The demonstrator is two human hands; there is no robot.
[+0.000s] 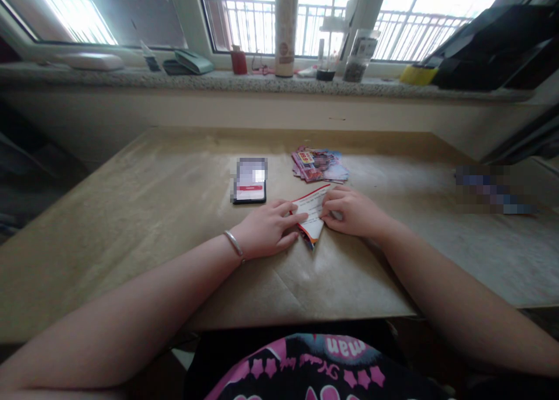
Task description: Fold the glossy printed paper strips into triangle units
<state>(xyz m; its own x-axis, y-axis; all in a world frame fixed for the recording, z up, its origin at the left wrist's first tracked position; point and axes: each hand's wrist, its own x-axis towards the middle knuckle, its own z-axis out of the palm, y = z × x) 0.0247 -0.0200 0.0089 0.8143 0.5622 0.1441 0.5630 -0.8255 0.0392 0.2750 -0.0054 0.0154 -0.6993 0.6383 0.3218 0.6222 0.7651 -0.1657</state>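
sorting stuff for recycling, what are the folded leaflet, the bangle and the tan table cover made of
The folded leaflet looks like thin printed paper, coated perhaps: sharp folds, slight sheen. The bangle looks like polished silver-coloured metal, from its bright shine; plating can't be ruled out. The tan table cover looks like kraft paper or thin card, from its creases.

Tan table [117, 231]: smartphone [250, 181] face up, printed flyer pile [320, 165] just beside, folded flyer [312, 216] nearer front.
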